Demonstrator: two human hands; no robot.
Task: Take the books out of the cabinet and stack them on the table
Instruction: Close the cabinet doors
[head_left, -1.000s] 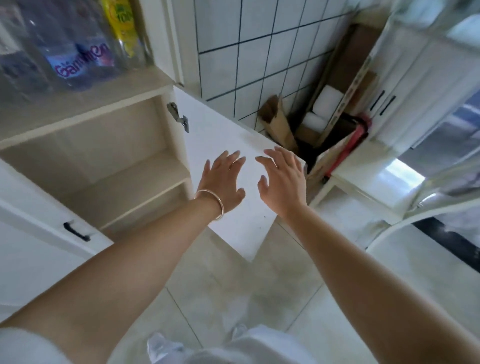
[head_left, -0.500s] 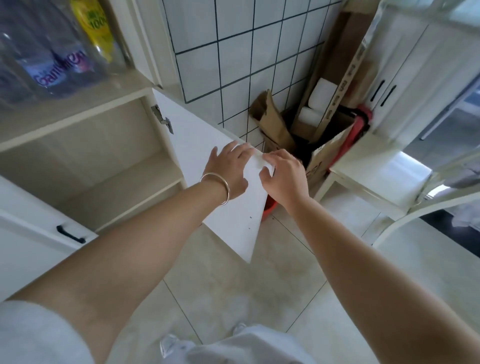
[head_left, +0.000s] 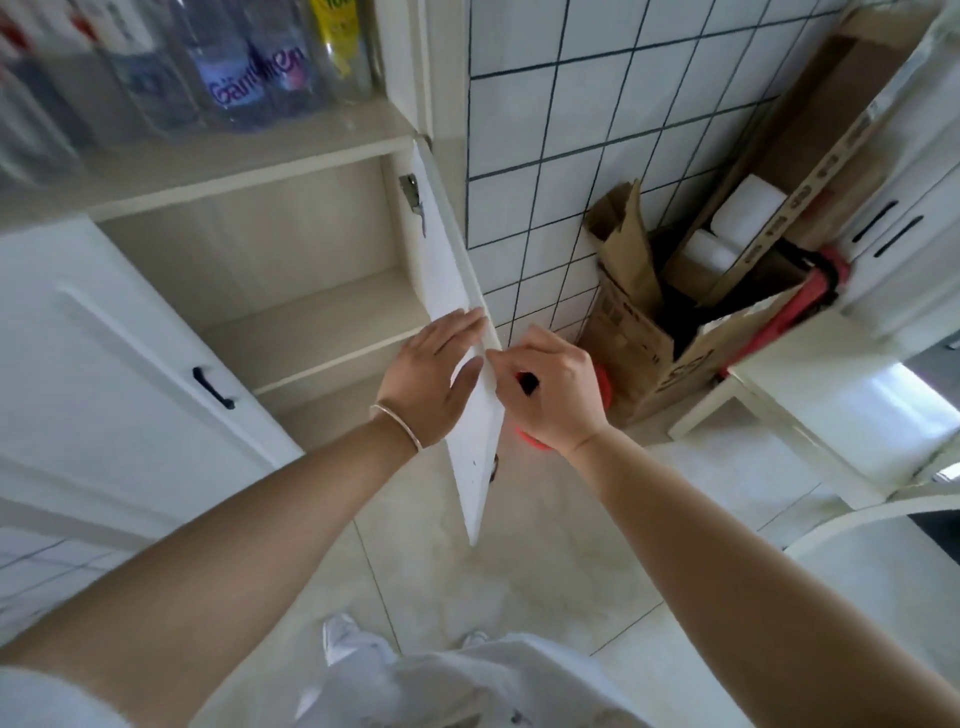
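Landmark: the open door (head_left: 457, 364) of the lower cabinet (head_left: 291, 249); every place below is told from it.
Left hand (head_left: 431, 379): flat on the door's inner face, fingers spread and straight, gripping nothing.
Right hand (head_left: 550, 389): on the door's outer side, fingers curled at the free edge, seemingly around the dark handle (head_left: 529, 383); how firm the hold is I cannot tell.
Door: stands swung out from the cabinet, seen nearly edge-on, hinge (head_left: 412, 193) at its upper end.
Books: none in view. The shelf (head_left: 311, 322) just left of the door is bare, and so is the dimmer space under it, as far as it shows.
Counter: not clearly in view; whether a stack is on one cannot be told.
Above the door: a ledge with clear bottles (head_left: 249, 67).
Right of the door: a tiled wall, then a cardboard box (head_left: 649, 338) on the floor.
Progress: judging by the bare cabinet, the taking-out looks done here.
Left: probably only shutting this door, unless books sit somewhere unseen.
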